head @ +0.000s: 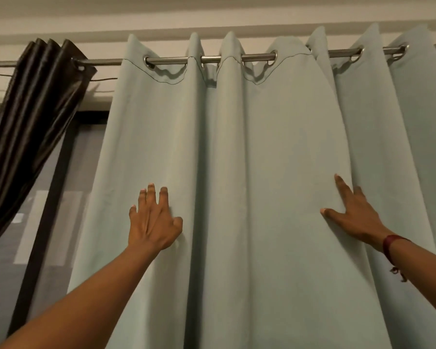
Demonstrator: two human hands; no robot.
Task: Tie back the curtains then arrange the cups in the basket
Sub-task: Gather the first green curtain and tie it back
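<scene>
A pale green curtain hangs in broad folds from metal eyelets on a steel rod and fills most of the view. My left hand lies flat against its left fold, fingers straight and pointing up. My right hand rests on a fold further right, forefinger and thumb spread on the cloth; its other fingers are tucked behind the fold and hidden. A dark brown curtain is bunched at the far left of the rod, slanting down to the left. No cups or basket are in view.
A dark window frame and grey glass show between the two curtains at the left. The ceiling and a pale wall band run above the rod. A red thread band circles my right wrist.
</scene>
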